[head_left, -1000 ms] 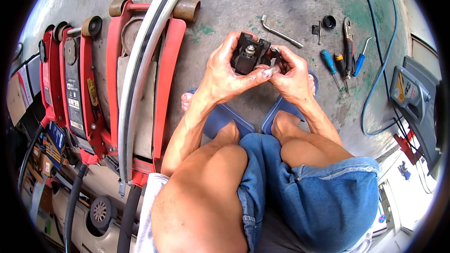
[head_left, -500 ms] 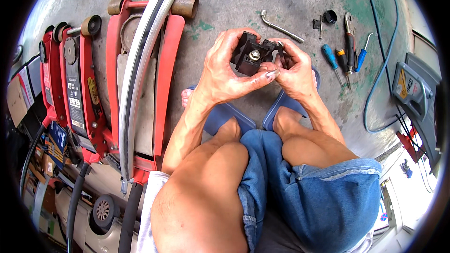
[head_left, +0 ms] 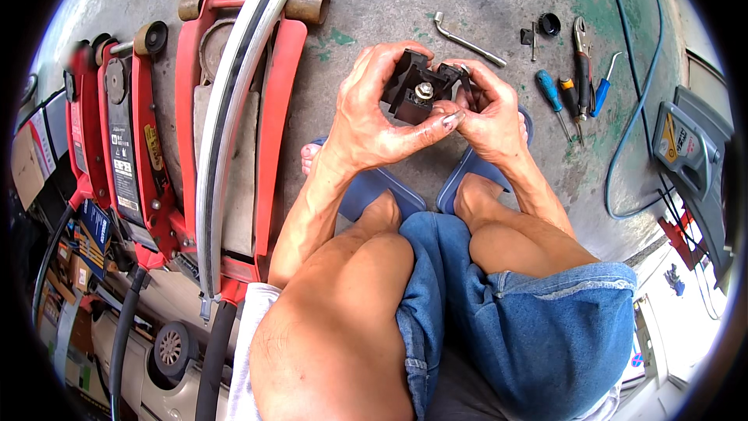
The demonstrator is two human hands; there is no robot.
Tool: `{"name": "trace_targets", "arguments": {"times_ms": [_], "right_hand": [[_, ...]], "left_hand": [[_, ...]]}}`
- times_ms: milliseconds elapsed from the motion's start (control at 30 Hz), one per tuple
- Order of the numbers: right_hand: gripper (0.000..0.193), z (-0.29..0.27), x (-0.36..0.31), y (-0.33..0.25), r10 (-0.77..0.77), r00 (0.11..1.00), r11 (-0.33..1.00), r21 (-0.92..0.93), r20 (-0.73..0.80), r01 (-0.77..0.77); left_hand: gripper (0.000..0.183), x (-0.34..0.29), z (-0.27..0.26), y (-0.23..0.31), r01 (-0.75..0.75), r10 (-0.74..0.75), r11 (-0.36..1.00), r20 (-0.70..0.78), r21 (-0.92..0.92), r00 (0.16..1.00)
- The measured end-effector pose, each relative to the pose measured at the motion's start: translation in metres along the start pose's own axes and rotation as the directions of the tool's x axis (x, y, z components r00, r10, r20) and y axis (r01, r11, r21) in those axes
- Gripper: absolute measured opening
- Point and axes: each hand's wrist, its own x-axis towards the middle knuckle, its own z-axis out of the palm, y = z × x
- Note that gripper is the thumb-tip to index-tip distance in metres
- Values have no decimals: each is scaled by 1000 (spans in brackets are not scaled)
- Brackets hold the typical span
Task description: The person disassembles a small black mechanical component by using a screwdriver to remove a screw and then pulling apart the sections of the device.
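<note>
Between my two hands, above my feet, is a black bracket-like part [head_left: 411,103] with a metal bolt and nut [head_left: 423,91] on its upper face. My left hand [head_left: 366,113] curls round its left side, the thumb stretched across in front toward the right hand. On the other side my right hand [head_left: 489,105] pinches the part's right end, where a thin dark piece sticks up between the fingers. The fingertips look stained dark. Both hands cover parts of its edges and underside.
An L-shaped socket wrench [head_left: 469,40] lies beyond my hands. To the right are a blue screwdriver [head_left: 548,92], pliers [head_left: 581,54], a blue-handled hook tool [head_left: 601,97], a black cap [head_left: 550,25] and a blue hose [head_left: 623,140]. Red floor jacks [head_left: 273,140] line the left; a grey jug [head_left: 686,140] stands far right.
Very little differs. The hands and the black part stay in nearly the same place, with only a slight shift of grip and view.
</note>
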Motion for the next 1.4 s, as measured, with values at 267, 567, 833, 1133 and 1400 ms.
{"name": "trace_targets", "arguments": {"times_ms": [267, 567, 833, 1133, 1400], "right_hand": [[51, 0, -1, 3, -16, 1000, 1000, -23, 9, 16], [55, 1, -2, 6, -34, 998, 998, -51, 46, 36], [52, -1, -4, 1, 10, 999, 999, 48, 34, -12], [57, -1, -3, -7, -196, 980, 978, 81, 19, 194], [60, -1, -6, -12, -191, 981, 978, 93, 41, 187]], "left_hand": [[65, 0, 6, 1, 13, -21, 997, -96, -80, 995], [67, -2, 6, -1, 29, -36, 997, -108, -71, 993], [83, -1, -1, -2, -58, 56, 998, -68, -33, 996], [82, 8, -3, 13, -293, 297, 955, -111, 56, 948], [78, 7, -6, 17, -343, 354, 932, -96, 117, 930]]}}
